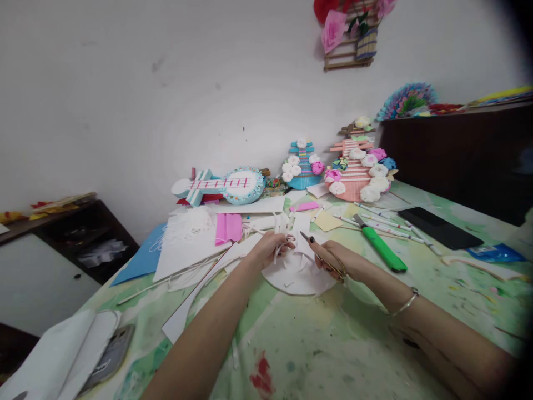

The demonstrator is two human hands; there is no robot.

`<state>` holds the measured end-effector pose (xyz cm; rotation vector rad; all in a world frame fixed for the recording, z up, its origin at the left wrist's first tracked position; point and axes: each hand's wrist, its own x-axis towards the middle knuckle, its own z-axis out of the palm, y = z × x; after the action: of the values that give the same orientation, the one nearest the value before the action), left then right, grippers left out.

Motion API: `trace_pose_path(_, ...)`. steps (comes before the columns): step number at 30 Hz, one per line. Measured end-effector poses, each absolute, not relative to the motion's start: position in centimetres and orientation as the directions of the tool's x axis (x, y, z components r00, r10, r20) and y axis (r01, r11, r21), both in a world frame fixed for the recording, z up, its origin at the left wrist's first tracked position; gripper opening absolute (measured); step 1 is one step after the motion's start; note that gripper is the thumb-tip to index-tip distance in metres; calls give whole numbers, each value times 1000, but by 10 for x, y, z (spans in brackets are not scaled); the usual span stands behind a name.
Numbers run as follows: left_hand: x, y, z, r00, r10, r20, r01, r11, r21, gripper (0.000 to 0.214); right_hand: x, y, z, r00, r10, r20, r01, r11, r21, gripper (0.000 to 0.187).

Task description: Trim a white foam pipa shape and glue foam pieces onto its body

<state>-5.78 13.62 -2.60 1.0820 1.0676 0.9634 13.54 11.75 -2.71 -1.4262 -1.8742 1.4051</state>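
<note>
My left hand is closed, its fingers pinching a thin white strip. A pair of scissors sits in my right hand, fingers wrapped round the gold-coloured handles. Its dark tip points up and left, a little way from my left fingers. Under both hands lies a white rounded cutout with a narrow neck reaching toward the wall. Small white scraps rest on it. Whether the scissor blades are parted is too small to tell.
Right of my hands lies a green utility knife beside several white markers and a black phone. Pink crepe paper and white sheets are on the left. Decorated instrument models stand along the wall.
</note>
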Motion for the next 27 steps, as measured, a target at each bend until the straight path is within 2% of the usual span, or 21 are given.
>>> trace_pose_path(6,-59,135,-23,214,967,-138,-164,174,971,10,134,112,-19,-470,812,-347,533,-53,-845,69)
trace_pose_path(10,-57,134,-25,252,959,-133,-176,181,968,12,133,110,-20,-526,789,-317,516,0,-857,70)
trace_pose_path(14,-55,133,-28,305,942,-143,-158,199,967,19,132,113,-28,-509,806,-301,497,-10,-868,72)
trace_pose_path(21,-55,136,-31,243,960,-142,-167,186,968,11,131,111,-24,-487,823,-294,497,-16,-868,68)
trace_pose_path(27,-53,132,-26,291,945,-147,-152,197,969,9,131,111,-26,-523,806,-277,476,7,-879,65)
